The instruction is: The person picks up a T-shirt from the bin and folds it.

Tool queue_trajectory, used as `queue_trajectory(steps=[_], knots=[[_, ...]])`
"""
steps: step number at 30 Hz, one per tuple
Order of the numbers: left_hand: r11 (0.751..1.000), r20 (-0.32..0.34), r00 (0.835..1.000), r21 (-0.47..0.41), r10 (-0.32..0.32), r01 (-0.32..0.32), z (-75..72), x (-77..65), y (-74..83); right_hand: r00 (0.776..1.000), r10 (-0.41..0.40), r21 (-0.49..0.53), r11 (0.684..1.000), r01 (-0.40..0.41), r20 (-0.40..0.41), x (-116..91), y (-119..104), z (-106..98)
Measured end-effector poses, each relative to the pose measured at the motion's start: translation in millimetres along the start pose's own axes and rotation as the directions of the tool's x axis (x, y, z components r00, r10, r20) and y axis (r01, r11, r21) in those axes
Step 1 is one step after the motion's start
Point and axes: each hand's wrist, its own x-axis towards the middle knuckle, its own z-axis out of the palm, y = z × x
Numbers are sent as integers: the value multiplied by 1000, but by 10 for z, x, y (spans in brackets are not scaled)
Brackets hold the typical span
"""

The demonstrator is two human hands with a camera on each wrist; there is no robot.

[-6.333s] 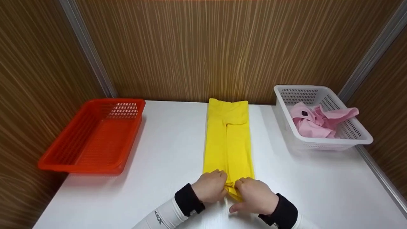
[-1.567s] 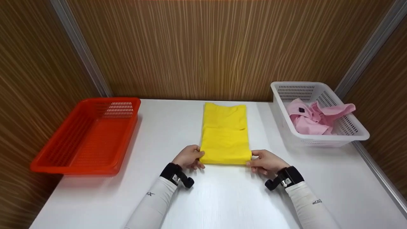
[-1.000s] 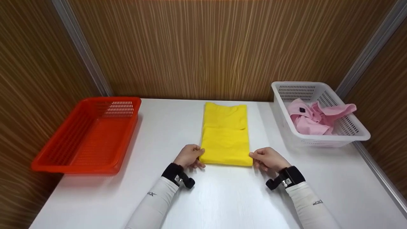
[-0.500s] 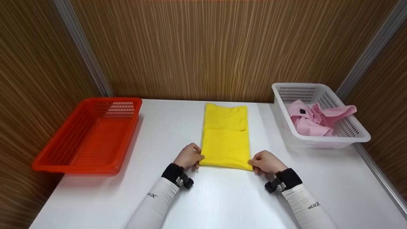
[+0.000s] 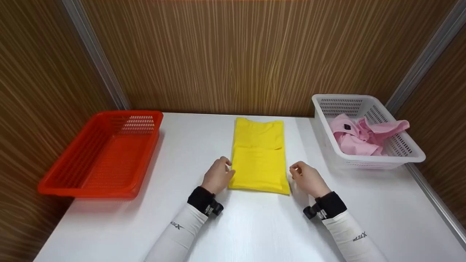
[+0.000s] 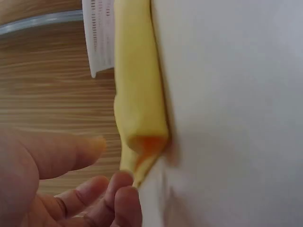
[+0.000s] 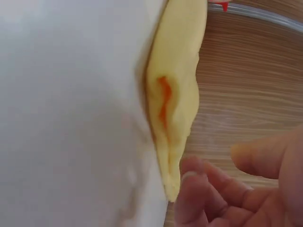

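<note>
A yellow T-shirt (image 5: 258, 167), folded into a narrow upright rectangle, lies flat on the white table, its lower part doubled over the upper. At its left edge, near the bottom fold, is the left hand (image 5: 217, 176), with thumb and fingers apart. The right hand (image 5: 308, 179) hovers just beyond the opposite edge, fingers loosely bent around nothing. In the left wrist view, the fingertips (image 6: 124, 179) are right at the shirt's folded end, which shows an orange-tinted hollow. The right wrist view has the thumb well away from the shirt's side (image 7: 177, 56).
A red plastic basket (image 5: 136, 189) stands at the left of the table (image 5: 193, 142). At the back right, a white basket (image 5: 382, 159) contains a crumpled pink garment (image 5: 358, 145), one end over its rim. Wood-patterned panels (image 5: 218, 54) enclose the back and sides.
The shirt's lower part was folded up over the rest. Both hands have since let go of its bottom corners and moved slightly up, the right hand also away from the edge.
</note>
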Motion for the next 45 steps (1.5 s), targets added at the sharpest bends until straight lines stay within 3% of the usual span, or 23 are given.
queue_trajectory(steps=[2, 5, 9, 11, 15, 22, 30, 33, 38, 41, 45], knots=[[992, 8, 992, 12, 125, -125, 32, -41, 93, 996, -74, -3, 997, 74, -40, -36, -104, 37], [952, 100, 957, 119, 272, -283, 105, -94, 169, 986, -166, -7, 986, 167, 30, -98, -259, 136], [880, 231, 918, 283, 323, -381, 170, -122, 157, 962, -215, -21, 975, 222, 169, -146, -366, 286], [861, 256, 907, 309, 335, -405, 179, -117, 123, 950, -239, -46, 966, 253, 202, -160, -375, 336], [839, 243, 891, 313, 383, -445, 165, -68, 49, 942, -256, -109, 953, 283, 217, -177, -364, 373], [807, 232, 885, 364, 404, -465, 135, -39, 43, 950, -224, -108, 962, 251, 218, -190, -334, 366], [775, 199, 840, 324, 505, -542, 91, -89, 145, 964, -213, -195, 951, 241, 157, -207, -299, 339], [789, 202, 849, 313, 488, -528, 89, -104, 149, 967, -221, -227, 942, 245, 127, -196, -312, 326], [818, 285, 881, 344, 378, -462, 101, -139, 131, 960, -246, -262, 925, 274, 132, -200, -322, 309], [789, 306, 886, 415, 348, -453, 94, -156, 134, 952, -273, -278, 912, 302, 138, -226, -324, 275], [757, 275, 886, 462, 373, -462, 49, -169, 156, 942, -306, -309, 891, 333, 134, -275, -329, 186]])
